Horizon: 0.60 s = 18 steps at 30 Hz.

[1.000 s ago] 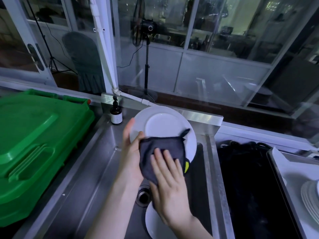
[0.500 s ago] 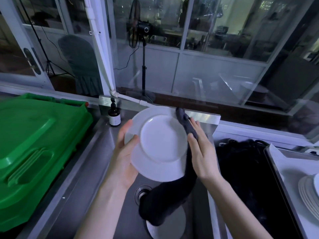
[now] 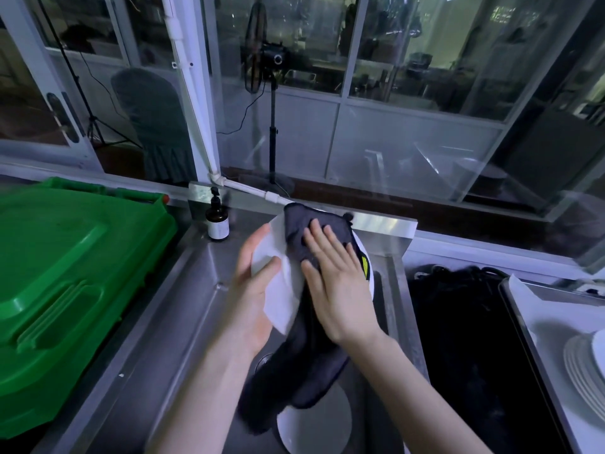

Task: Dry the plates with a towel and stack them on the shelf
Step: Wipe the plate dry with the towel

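I see a green bin lid (image 3: 65, 273) far left, brown pump bottle (image 3: 217, 221) upright just beside it, standing fan (image 3: 262, 57) and grey chair (image 3: 154, 119) behind the glass.

A dishwashing corner of a working kitchen: a deep steel sink (image 3: 196, 326) with a pump bottle (image 3: 217, 221) at its back edge, white plates (image 3: 584, 378) stacked to the right, a big green bin (image 3: 65, 273) alongside, glass partitions (image 3: 409, 60) behind
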### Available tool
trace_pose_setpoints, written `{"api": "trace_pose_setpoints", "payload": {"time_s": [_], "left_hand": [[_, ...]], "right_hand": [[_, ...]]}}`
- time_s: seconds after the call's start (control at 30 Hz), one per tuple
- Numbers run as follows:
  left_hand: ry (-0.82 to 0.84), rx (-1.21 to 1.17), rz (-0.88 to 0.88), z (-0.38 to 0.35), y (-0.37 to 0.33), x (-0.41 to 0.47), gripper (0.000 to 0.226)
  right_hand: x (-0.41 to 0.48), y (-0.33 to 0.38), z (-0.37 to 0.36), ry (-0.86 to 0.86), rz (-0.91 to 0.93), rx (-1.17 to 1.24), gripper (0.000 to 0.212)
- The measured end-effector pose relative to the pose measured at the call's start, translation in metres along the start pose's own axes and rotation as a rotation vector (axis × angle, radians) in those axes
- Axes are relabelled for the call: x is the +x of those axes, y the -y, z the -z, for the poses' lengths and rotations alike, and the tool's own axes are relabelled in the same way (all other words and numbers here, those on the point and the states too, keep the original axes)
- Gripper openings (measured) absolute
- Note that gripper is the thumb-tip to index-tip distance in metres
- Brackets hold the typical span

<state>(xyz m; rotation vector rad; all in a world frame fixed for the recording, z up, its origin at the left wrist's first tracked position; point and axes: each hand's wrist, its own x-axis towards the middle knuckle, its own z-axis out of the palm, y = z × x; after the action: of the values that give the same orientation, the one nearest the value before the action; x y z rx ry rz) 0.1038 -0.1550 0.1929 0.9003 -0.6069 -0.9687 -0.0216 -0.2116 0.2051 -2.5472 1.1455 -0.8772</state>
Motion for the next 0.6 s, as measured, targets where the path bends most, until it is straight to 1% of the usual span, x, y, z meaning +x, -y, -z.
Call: {"api": "trace_pose_setpoints", "payload": {"time_s": [0.07, 0.17, 0.27, 0.33, 0.4, 0.47, 0.53, 0.6], "left_hand": [[-0.016, 0.033, -0.007, 0.002, 0.001, -0.003, 0.047], [-0.052, 0.005, 0.034, 0.007, 0.005, -0.005, 0.043], [-0.069, -0.111, 0.077, 0.014, 0.007, -0.002, 0.047], [-0.068, -0.13, 0.08, 0.016, 0.006, 0.002, 0.051], [-0.084, -0.15, 0.065, 0.015, 0.007, 0.006, 0.053], [-0.098, -0.19, 0.05, 0.012, 0.008, 0.011, 0.052], [-0.123, -0.206, 0.048, 0.006, 0.01, 0.014, 0.048], [-0.161, -0.197, 0.085, -0.002, 0.012, 0.018, 0.043]], "right_hand": [[0.012, -0.008, 0.001, -0.021, -0.087, 0.058, 0.046], [0.022, -0.022, 0.007, -0.028, -0.244, 0.203, 0.045], [0.006, -0.034, 0.012, -0.024, -0.301, 0.351, 0.045], [-0.017, -0.039, 0.013, -0.07, -0.327, 0.417, 0.045], [-0.045, -0.037, 0.008, -0.143, -0.288, 0.43, 0.044], [-0.072, -0.03, -0.003, -0.185, -0.18, 0.356, 0.05], [-0.091, -0.02, -0.014, -0.179, -0.081, 0.249, 0.057], [-0.101, -0.013, -0.02, -0.163, 0.014, 0.214, 0.057]]}}
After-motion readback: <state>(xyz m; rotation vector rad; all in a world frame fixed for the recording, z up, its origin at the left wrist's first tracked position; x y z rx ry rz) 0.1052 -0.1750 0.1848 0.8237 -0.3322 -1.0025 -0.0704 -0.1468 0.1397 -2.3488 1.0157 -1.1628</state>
